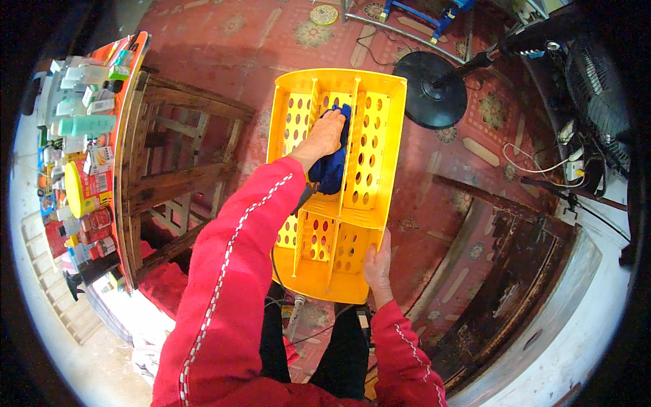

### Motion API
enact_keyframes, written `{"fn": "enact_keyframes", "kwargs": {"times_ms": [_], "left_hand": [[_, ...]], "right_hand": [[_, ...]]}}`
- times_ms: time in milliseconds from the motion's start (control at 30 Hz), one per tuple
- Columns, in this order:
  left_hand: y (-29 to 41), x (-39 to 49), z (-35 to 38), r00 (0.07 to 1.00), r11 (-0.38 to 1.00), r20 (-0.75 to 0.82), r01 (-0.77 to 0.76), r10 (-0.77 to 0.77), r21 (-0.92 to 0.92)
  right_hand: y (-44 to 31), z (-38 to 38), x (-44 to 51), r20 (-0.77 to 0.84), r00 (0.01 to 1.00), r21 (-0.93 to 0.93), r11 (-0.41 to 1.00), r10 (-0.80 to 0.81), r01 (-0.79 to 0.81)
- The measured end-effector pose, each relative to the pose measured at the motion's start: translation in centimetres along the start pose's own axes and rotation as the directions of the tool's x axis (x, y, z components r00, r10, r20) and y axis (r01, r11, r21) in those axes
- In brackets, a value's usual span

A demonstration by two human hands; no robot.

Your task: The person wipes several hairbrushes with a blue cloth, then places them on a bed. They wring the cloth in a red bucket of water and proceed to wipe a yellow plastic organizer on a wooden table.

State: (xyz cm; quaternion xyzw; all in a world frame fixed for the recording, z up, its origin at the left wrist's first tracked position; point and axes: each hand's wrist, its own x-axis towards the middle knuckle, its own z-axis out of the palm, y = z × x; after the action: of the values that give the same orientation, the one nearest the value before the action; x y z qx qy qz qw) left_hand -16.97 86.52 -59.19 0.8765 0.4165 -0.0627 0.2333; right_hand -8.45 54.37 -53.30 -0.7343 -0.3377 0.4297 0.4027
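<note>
Before me, a yellow plastic organizer rack [373,217] with perforated panels and thin dividers is held up, its open compartments facing me. My left hand [328,133] reaches into the middle one of its long upper compartments. Bunched under the fingers there is a dark blue cloth [331,173], spread along the compartment's inner surface. My right hand [378,267] grips the rack's right edge near its lower end, fingers partly hidden behind the side wall. Shorter compartments fill the part of the rack nearest me.
To the left, a wooden table [133,168] with an orange top carries bottles, boxes and a yellow-lidded jar [74,190]. A floor fan's round black base [431,91] stands on the red patterned floor [244,51] at upper right. A worn dark wooden door [513,285] lies along the right.
</note>
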Motion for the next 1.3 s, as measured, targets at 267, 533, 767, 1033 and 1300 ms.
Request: {"fn": "enact_keyframes", "kwargs": {"times_ms": [267, 533, 767, 1033, 1300], "left_hand": [[-1.3, 3.4, 0.1, 0.99, 0.99, -0.106, 0.102, -0.092, 0.094], [1.1, 3.2, 1.1, 0.817, 0.96, -0.53, 0.279, -0.225, 0.021], [1.5, 1.1, 0.2, 0.959, 0.967, -0.248, 0.185, -0.138, 0.176], [0.5, 3.8, 1.4, 0.897, 0.903, -0.293, 0.391, -0.331, 0.18], [0.0, 5.0, 0.2, 0.958, 0.866, -0.038, 0.274, -0.285, 0.418]], "right_hand": [[0.0, -0.2, -0.2, 0.006, 1.0, 0.009, 1.0, -0.025, 0.025], [-0.6, -0.3, -0.3, 0.008, 1.0, 0.017, 1.0, 0.002, -0.003], [-0.2, 0.2, -0.5, -0.002, 1.0, 0.026, 1.0, -0.013, 0.013], [-0.3, -0.3, -0.4, 0.025, 0.999, 0.061, 0.997, 0.037, -0.039], [-0.6, -0.5, -0.2, 0.006, 0.999, 0.07, 0.997, 0.036, -0.037]]}}
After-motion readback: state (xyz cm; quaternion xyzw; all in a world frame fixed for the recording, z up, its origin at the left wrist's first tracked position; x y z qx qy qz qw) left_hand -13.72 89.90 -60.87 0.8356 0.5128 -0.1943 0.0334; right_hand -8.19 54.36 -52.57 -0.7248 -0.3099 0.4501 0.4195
